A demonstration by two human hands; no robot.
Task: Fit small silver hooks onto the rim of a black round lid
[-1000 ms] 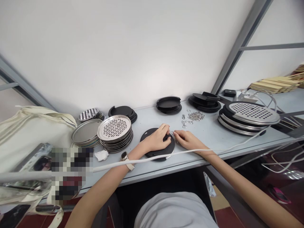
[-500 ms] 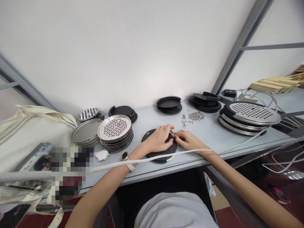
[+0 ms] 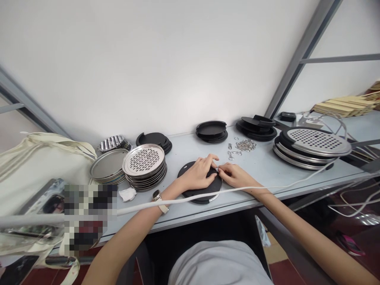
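Note:
In front of me a black round base (image 3: 196, 194) with a metal edge at its lower right lies on the table. My left hand (image 3: 198, 174) is laid over it and holds it down, its fingers bent and the thumb apart from the index finger. At the base's right side my right hand (image 3: 233, 174) is closed in a pinch, the fingertips almost meeting the left hand's. A small metal clip (image 3: 216, 169) shows in part between the hands. Beyond them lies a pile of similar metal clips (image 3: 246, 145), with several loose clips (image 3: 230, 155) beside it.
On the left stand stacked metal grater discs (image 3: 145, 160), plain metal discs (image 3: 108, 164) and a crumpled white tissue (image 3: 127, 194). Black round parts (image 3: 211, 130) line the wall. Perforated metal discs (image 3: 320, 140) are stacked on the right. A white cable (image 3: 184, 200) crosses in front of my forearms.
My left fingers have shifted slightly around the clip, and less of its metal shows. The right hand keeps its pinch, and the base has hardly moved.

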